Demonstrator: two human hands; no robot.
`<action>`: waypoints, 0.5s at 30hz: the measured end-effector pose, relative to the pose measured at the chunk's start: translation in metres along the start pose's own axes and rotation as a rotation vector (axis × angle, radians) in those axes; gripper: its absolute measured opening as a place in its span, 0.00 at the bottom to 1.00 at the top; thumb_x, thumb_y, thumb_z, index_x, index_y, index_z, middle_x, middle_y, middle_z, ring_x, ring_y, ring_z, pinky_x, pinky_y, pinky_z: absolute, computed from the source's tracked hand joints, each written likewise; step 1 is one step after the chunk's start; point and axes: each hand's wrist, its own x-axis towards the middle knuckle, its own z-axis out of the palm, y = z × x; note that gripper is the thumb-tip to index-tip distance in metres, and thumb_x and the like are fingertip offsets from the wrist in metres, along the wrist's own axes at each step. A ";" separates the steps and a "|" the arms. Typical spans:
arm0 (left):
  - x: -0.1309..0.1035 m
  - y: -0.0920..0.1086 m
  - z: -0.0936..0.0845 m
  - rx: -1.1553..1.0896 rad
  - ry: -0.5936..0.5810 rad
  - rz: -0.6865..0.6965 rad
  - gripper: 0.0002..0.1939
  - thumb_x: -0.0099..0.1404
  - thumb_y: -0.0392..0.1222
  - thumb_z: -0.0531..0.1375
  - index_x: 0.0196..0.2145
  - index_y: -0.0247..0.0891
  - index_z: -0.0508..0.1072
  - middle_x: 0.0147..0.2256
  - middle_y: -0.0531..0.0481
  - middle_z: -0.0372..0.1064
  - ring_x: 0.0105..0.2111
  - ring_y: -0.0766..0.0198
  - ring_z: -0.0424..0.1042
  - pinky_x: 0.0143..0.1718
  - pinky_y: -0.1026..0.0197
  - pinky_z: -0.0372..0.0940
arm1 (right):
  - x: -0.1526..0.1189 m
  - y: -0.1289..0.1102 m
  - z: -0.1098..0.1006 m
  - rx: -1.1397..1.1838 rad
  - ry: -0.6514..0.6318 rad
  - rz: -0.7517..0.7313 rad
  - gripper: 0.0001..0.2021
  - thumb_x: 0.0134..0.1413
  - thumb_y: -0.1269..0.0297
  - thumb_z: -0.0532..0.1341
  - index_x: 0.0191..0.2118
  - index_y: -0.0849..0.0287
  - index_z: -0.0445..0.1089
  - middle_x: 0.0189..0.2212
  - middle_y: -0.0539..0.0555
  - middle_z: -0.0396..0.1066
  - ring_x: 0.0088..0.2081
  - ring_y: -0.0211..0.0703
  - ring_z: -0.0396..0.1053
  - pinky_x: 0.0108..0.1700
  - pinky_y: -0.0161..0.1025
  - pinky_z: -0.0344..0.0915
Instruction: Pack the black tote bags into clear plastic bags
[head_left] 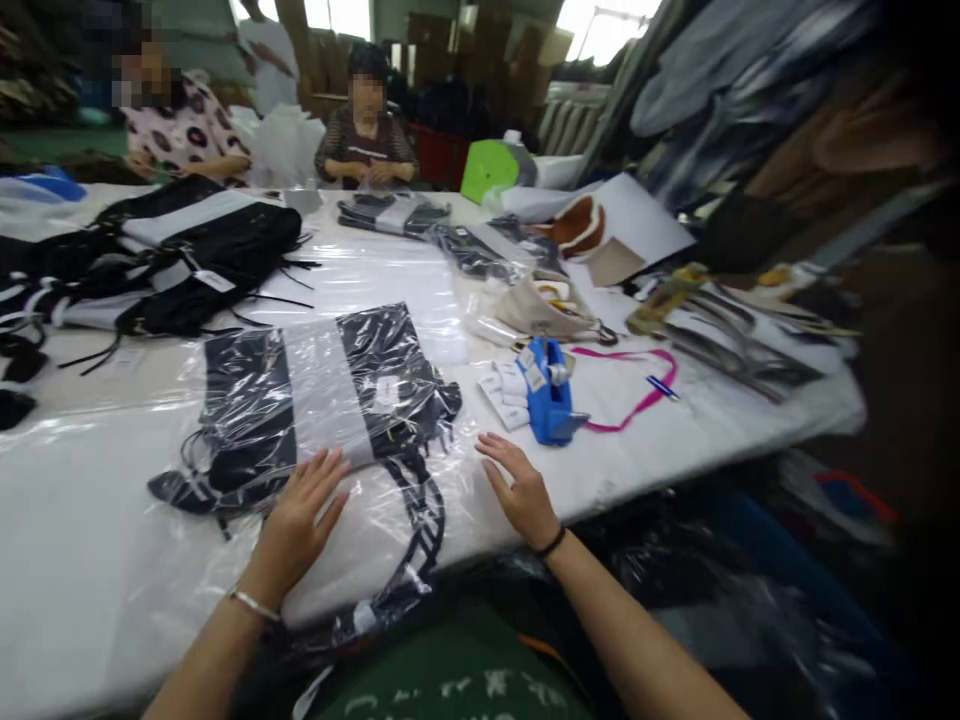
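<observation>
A black bag (251, 400) with a wide white band across it lies flat inside a clear plastic sleeve (135, 540) on the table in front of me. My left hand (304, 515) rests on the near edge of the sleeve with its fingers stretched out. Off to the right of the bag, my right hand (521, 490) is held over the table, fingers apart and holding nothing. Dark straps (427, 520) trail from the bag toward the table's near edge. Just beyond my right hand stands a blue tape dispenser (553, 395).
Black bags (225, 230) are piled at the left. Further bagged items (487, 250) lie toward the back. A pink ribbon (637, 408) and a pen (663, 388) sit at the right, near a beige pouch (544, 308). Two people (367, 130) sit across the table; another stands behind.
</observation>
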 end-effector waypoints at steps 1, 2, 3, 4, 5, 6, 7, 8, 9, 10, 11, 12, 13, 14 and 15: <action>-0.010 0.006 0.009 -0.054 -0.049 0.049 0.23 0.72 0.47 0.51 0.63 0.45 0.65 0.64 0.48 0.59 0.66 0.54 0.55 0.68 0.44 0.51 | -0.007 0.008 -0.013 -0.007 0.048 0.090 0.15 0.65 0.62 0.54 0.51 0.54 0.73 0.51 0.57 0.74 0.56 0.48 0.69 0.58 0.49 0.67; -0.016 0.009 0.017 -0.099 -0.105 0.091 0.22 0.72 0.46 0.52 0.62 0.46 0.66 0.63 0.48 0.61 0.65 0.54 0.57 0.67 0.44 0.53 | -0.009 0.017 -0.025 -0.031 0.073 0.174 0.14 0.64 0.61 0.54 0.49 0.56 0.74 0.49 0.57 0.75 0.51 0.47 0.72 0.53 0.47 0.70; -0.020 0.010 0.024 -0.132 -0.161 0.125 0.21 0.71 0.46 0.53 0.60 0.47 0.68 0.62 0.49 0.63 0.64 0.54 0.60 0.66 0.44 0.55 | -0.007 0.024 -0.036 -0.070 0.077 0.244 0.15 0.63 0.62 0.54 0.49 0.58 0.74 0.48 0.58 0.75 0.48 0.47 0.73 0.50 0.45 0.72; -0.020 0.010 0.029 -0.158 -0.206 0.148 0.21 0.71 0.47 0.54 0.59 0.46 0.70 0.61 0.49 0.64 0.63 0.53 0.62 0.65 0.44 0.57 | -0.001 0.031 -0.044 -0.124 0.062 0.297 0.15 0.63 0.63 0.54 0.49 0.59 0.74 0.47 0.58 0.75 0.45 0.46 0.74 0.48 0.43 0.72; -0.020 0.009 0.032 -0.177 -0.235 0.155 0.20 0.71 0.47 0.54 0.58 0.46 0.71 0.60 0.48 0.66 0.62 0.53 0.63 0.65 0.44 0.58 | 0.008 0.035 -0.051 -0.190 0.040 0.332 0.15 0.62 0.64 0.54 0.50 0.61 0.73 0.47 0.59 0.75 0.43 0.45 0.74 0.48 0.42 0.72; -0.018 0.008 0.033 -0.191 -0.243 0.148 0.19 0.71 0.48 0.54 0.56 0.45 0.73 0.59 0.48 0.67 0.61 0.53 0.64 0.64 0.44 0.59 | 0.020 0.037 -0.054 -0.264 0.012 0.349 0.16 0.62 0.64 0.55 0.51 0.62 0.73 0.48 0.60 0.74 0.43 0.45 0.74 0.49 0.41 0.71; -0.016 0.007 0.033 -0.204 -0.237 0.128 0.19 0.71 0.48 0.54 0.55 0.44 0.74 0.59 0.48 0.67 0.61 0.53 0.65 0.64 0.44 0.60 | 0.032 0.037 -0.055 -0.343 -0.016 0.352 0.17 0.63 0.64 0.55 0.53 0.63 0.71 0.50 0.61 0.73 0.45 0.45 0.73 0.52 0.41 0.68; -0.014 0.006 0.032 -0.215 -0.222 0.103 0.18 0.71 0.48 0.54 0.53 0.44 0.75 0.58 0.47 0.68 0.60 0.54 0.65 0.63 0.45 0.61 | 0.046 0.035 -0.053 -0.419 -0.045 0.347 0.19 0.63 0.64 0.55 0.56 0.64 0.70 0.52 0.62 0.72 0.48 0.47 0.72 0.55 0.41 0.66; -0.013 0.006 0.030 -0.225 -0.207 0.080 0.18 0.71 0.48 0.54 0.53 0.44 0.76 0.57 0.47 0.69 0.60 0.54 0.66 0.63 0.45 0.61 | 0.059 0.034 -0.050 -0.488 -0.073 0.342 0.21 0.63 0.62 0.56 0.58 0.66 0.67 0.54 0.64 0.71 0.51 0.49 0.70 0.58 0.42 0.63; -0.013 0.005 0.029 -0.231 -0.197 0.064 0.18 0.71 0.49 0.54 0.52 0.44 0.76 0.57 0.47 0.69 0.60 0.54 0.66 0.63 0.46 0.61 | 0.073 0.032 -0.045 -0.548 -0.102 0.344 0.24 0.63 0.61 0.56 0.61 0.68 0.64 0.56 0.66 0.69 0.55 0.52 0.68 0.59 0.44 0.61; -0.013 0.005 0.027 -0.234 -0.192 0.054 0.18 0.71 0.49 0.54 0.52 0.45 0.76 0.57 0.47 0.69 0.60 0.54 0.66 0.63 0.45 0.61 | 0.086 0.030 -0.040 -0.597 -0.127 0.358 0.27 0.63 0.59 0.57 0.63 0.69 0.60 0.58 0.67 0.66 0.57 0.54 0.65 0.60 0.45 0.60; -0.013 0.006 0.027 -0.235 -0.190 0.050 0.18 0.71 0.49 0.54 0.52 0.44 0.76 0.57 0.47 0.69 0.60 0.54 0.65 0.63 0.45 0.61 | 0.098 0.030 -0.035 -0.634 -0.145 0.393 0.31 0.63 0.58 0.57 0.66 0.70 0.56 0.59 0.69 0.64 0.58 0.56 0.64 0.59 0.46 0.60; -0.013 0.006 0.027 -0.236 -0.187 0.048 0.18 0.71 0.49 0.54 0.52 0.44 0.76 0.57 0.47 0.69 0.60 0.54 0.65 0.63 0.45 0.61 | 0.110 0.030 -0.030 -0.656 -0.159 0.450 0.33 0.63 0.57 0.58 0.67 0.71 0.51 0.60 0.71 0.63 0.58 0.58 0.64 0.58 0.47 0.61; -0.013 0.006 0.028 -0.236 -0.184 0.045 0.18 0.71 0.49 0.54 0.52 0.43 0.76 0.57 0.46 0.69 0.60 0.54 0.65 0.63 0.45 0.61 | 0.120 0.031 -0.026 -0.667 -0.173 0.516 0.36 0.63 0.56 0.58 0.68 0.72 0.48 0.60 0.72 0.62 0.58 0.58 0.65 0.56 0.48 0.63; -0.013 0.006 0.029 -0.238 -0.179 0.041 0.18 0.71 0.50 0.54 0.51 0.43 0.77 0.57 0.46 0.69 0.60 0.54 0.66 0.63 0.44 0.61 | 0.129 0.033 -0.022 -0.670 -0.186 0.578 0.36 0.63 0.55 0.57 0.69 0.72 0.47 0.60 0.73 0.62 0.57 0.58 0.66 0.55 0.48 0.64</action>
